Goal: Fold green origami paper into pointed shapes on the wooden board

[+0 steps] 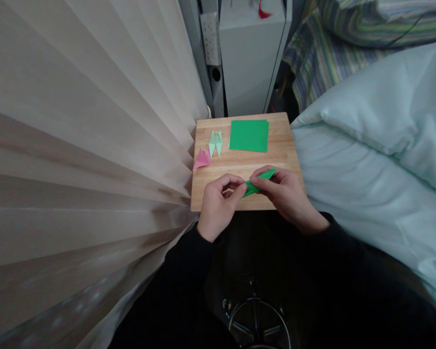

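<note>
Between my hands is a narrow, pointed piece of folded green origami paper (267, 174), held above the near edge of a small wooden table (218, 191). My left hand (221, 201) pinches its lower left end between thumb and fingers. My right hand (283, 192) is closed on its middle, thumb on top, with one tip poking out to the upper right. Farther back on the table lies a stack of green paper sheets (249, 135). Left of the stack are pale green folded paper pieces (215, 143) and a pink folded paper piece (202, 159).
A pleated curtain (131, 121) hangs close along the table's left side. Pale blue bedding (352, 160) borders the right. Behind the table stands a light grey cabinet (250, 58), beside a power strip (210, 39). A round metal chair base (256, 320) shows below.
</note>
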